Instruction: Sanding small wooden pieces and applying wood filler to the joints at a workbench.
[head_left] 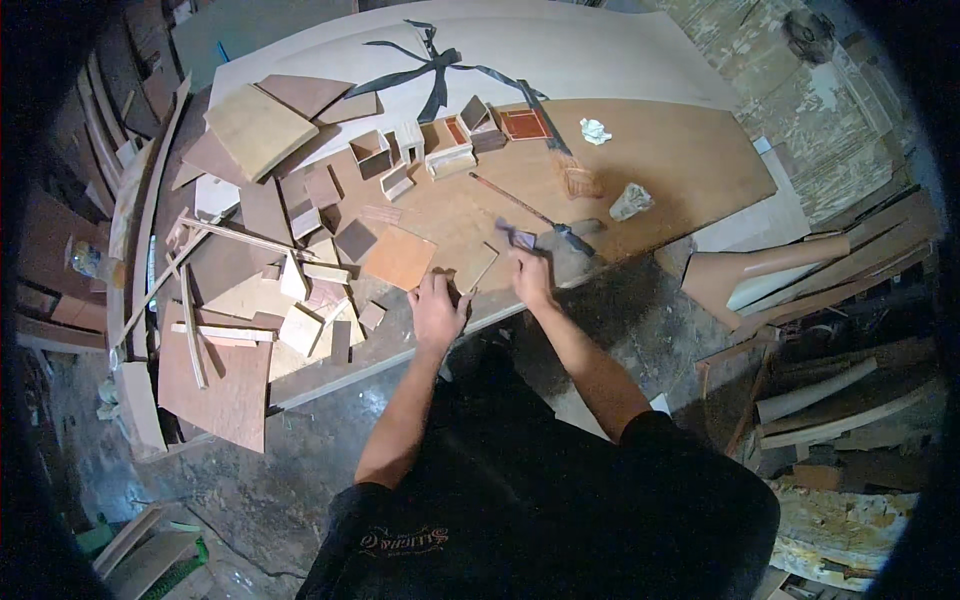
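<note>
My left hand [437, 310] lies at the near edge of the brown workboard [680, 160] with its fingers curled. It touches the lower end of a narrow wooden piece [476, 267], just right of a square orange-brown panel [399, 257]. My right hand [530, 277] is a little further right, its fingertips closed on a small bluish-purple piece [517, 236] that is blurred. A long thin-handled brush [520, 208] lies just beyond this hand, its dark head [573, 240] to the right of the fingers.
Small open wooden boxes [371, 152] and a red-lined lid [525, 124] stand at the back of the board. A bristle brush [580, 180], crumpled paper [596, 131] and a wrapped lump [630, 201] lie to the right. Offcuts [258, 128] pile on the left; planks [800, 265] lean at right.
</note>
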